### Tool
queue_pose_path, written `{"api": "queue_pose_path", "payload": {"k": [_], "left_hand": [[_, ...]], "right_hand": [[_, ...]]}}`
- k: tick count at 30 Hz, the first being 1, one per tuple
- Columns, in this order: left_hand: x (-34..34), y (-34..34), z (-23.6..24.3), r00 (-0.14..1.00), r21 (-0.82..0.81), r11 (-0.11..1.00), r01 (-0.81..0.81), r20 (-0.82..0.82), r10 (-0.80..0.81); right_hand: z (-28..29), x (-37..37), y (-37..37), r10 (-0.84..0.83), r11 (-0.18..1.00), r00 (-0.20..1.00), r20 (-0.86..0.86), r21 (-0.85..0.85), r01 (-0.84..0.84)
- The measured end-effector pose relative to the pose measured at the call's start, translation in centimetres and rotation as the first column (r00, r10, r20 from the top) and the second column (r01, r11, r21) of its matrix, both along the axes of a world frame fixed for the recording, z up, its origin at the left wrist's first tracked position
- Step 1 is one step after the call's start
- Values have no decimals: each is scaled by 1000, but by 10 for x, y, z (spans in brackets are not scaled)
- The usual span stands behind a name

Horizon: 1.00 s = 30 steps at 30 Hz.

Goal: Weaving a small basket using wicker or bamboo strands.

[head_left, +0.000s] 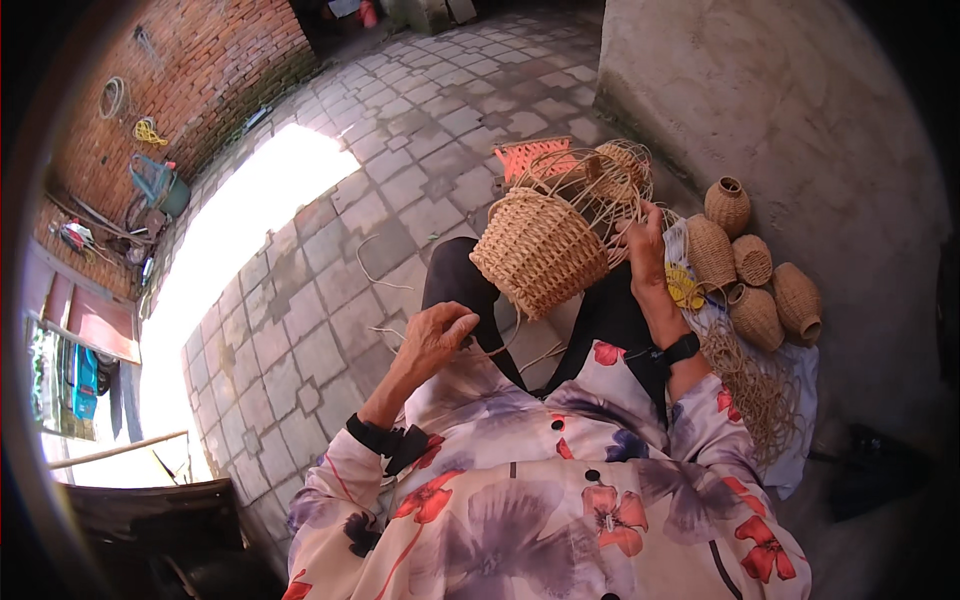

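A tan woven basket [540,250] rests tilted above my knees, its round weave facing me. Loose cords fan out from its far right side. My right hand [645,248] is closed on these loose cords [615,205] beside the basket; its fingertips are partly hidden among them. To the lower left of the basket, my left hand [432,338] has its fingers bent together on a thin cord. That cord runs from under the basket to the hand, and a loose end sticks out on the left.
Several small woven vases [711,250] lie at the right on a white sheet [795,400], with a heap of loose cord [750,385] and a yellow item [684,287]. An orange woven stool seat [535,158] stands beyond the basket. A concrete wall [760,90] rises at the right.
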State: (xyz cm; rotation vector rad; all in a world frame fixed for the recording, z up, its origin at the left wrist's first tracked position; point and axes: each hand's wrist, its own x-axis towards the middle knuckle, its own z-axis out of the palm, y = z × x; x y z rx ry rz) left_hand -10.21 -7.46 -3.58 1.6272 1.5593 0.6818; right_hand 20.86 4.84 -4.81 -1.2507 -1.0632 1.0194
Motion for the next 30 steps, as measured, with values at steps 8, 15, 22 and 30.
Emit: {"api": "queue_pose_path", "payload": {"k": [8, 15, 22, 30], "left_hand": [[17, 29, -8, 941, -370, 929, -16, 309, 139], [42, 54, -33, 971, -207, 954, -218, 57, 234], [42, 67, -32, 891, -411, 893, -184, 315, 328], [55, 73, -37, 628, -460, 884, -80, 666, 403]], "right_hand": [[-6, 11, -11, 26, 979, 987, 160, 197, -58], [-1, 22, -20, -22, 975, 978, 205, 221, -25], [-2, 25, -22, 0, 958, 954, 300, 273, -85], [5, 18, -27, -3, 952, 920, 391, 284, -117]]}}
